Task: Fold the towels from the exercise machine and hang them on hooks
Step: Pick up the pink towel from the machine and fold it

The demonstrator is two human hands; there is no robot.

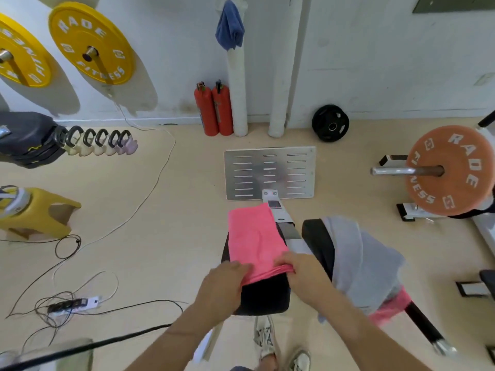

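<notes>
Upper left of frame: two round yellow weight plates (91,44) on wall pegs, stored off the floor. Below them, lower left, a white power strip (75,303) in a tangle of dark and white cables on the beige floor; a trip risk, well apart from the work.

Centre bottom: left hand (227,279) closed on the near left corner of the bright pink terry towel (254,236). The towel lies flat along the black padded seat of the exercise machine (265,298), far end reaching toward the perforated silver metal footplate (269,172). The pad seems to serve as a folding table, hence the cloth spread lengthwise. Right hand (300,271) pinches the near right corner, where the edge is bunched into a roll. Both hands sit at the near hem, likely to carry it forward and halve the cloth. This is a judgement: fold looks begun, not finished.

Top centre: a crumpled blue towel (229,25) hangs high on the white wall, its hook hidden by the cloth. Presumably one finished piece, and the destination for the pink one. Beneath it, two red cylindrical fire extinguishers (214,108) stand against the wall.

Right of centre: a pale grey towel (364,258) draped loosely over the second black pad, with a second pink cloth (391,306) showing beneath its lower edge. Both unfolded, waiting.

Far right: an orange round weight plate (450,170) on a chrome bar.
</notes>
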